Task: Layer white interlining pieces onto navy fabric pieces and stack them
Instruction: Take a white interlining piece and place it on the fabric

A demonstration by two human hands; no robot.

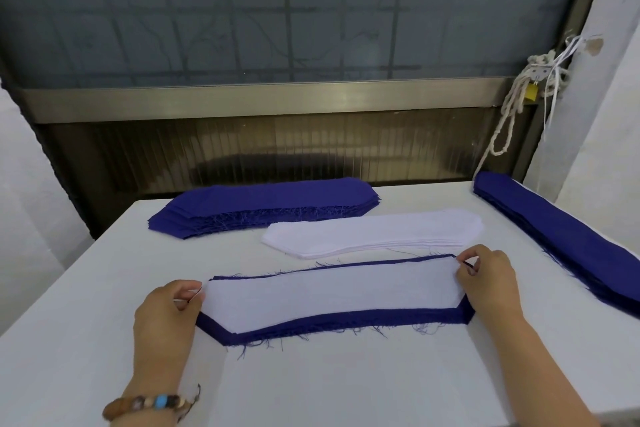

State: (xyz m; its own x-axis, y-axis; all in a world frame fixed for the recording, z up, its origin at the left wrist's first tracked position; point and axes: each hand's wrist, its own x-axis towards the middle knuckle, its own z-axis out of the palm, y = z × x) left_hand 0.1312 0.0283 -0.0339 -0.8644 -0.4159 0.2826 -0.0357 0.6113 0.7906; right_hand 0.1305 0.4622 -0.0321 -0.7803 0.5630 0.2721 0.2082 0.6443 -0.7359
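Interlining (332,291) lies on navy piece (346,321), near table (311,385) edge, long axis left to right. Left hand (166,315) pinches its left end, right hand (488,281) its right end — neither nearer.

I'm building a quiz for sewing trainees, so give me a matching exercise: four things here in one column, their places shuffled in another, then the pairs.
Things: 1 white stack; 2 navy stack with angled ends; 3 long navy stack; 4 single white piece.
Places: A along the table's right edge; B pinched by left hand and right hand; C far left; D middle, behind B.
Pairs: 1-D, 2-C, 3-A, 4-B.
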